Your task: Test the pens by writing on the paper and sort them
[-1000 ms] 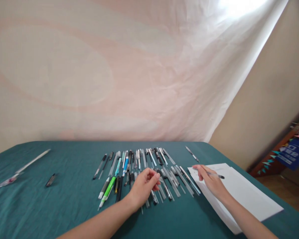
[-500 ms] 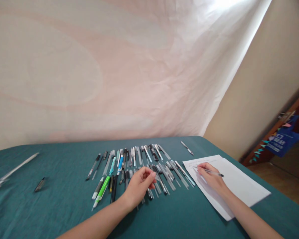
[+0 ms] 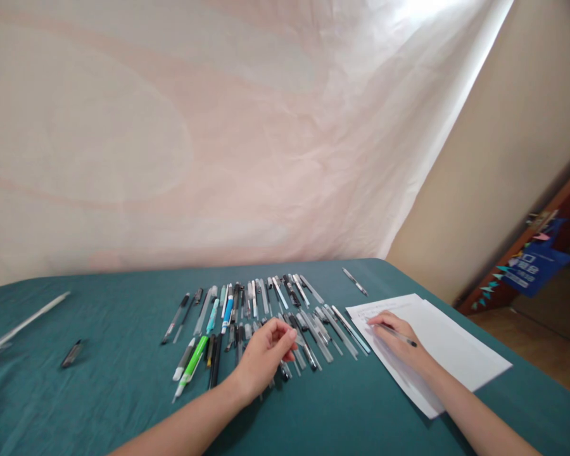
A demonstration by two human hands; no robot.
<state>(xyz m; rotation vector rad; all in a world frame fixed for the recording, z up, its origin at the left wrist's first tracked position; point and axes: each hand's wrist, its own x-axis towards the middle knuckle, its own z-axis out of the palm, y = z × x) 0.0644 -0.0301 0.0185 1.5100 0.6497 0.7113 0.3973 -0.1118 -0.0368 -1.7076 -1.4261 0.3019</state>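
Note:
My right hand (image 3: 399, 337) grips a slim clear pen (image 3: 393, 333) with a dark end, its writing end down at the paper. The sheet of white paper (image 3: 460, 342) under that hand bears faint lines of writing near its upper left. My left hand (image 3: 269, 349) hovers over the near side of a spread of pens, thumb and fingers pinched together. Whether something small and clear is between those fingertips is hard to make out. Around it lie many pens, among them a green pen (image 3: 192, 364), a blue and white pen (image 3: 228, 311) and a black pen (image 3: 215, 362).
A single pen (image 3: 354, 281) lies apart beyond the paper. Toward the left are a short dark pen cap (image 3: 71, 353) and a long white stick-like thing (image 3: 33, 323). A pale curtain (image 3: 194, 139) hangs behind the green-covered table (image 3: 118, 405).
My right hand has shifted slightly on the paper, and the pen's back end has dipped lower and to the left. My left hand stays in its pinch. The view has moved a little.

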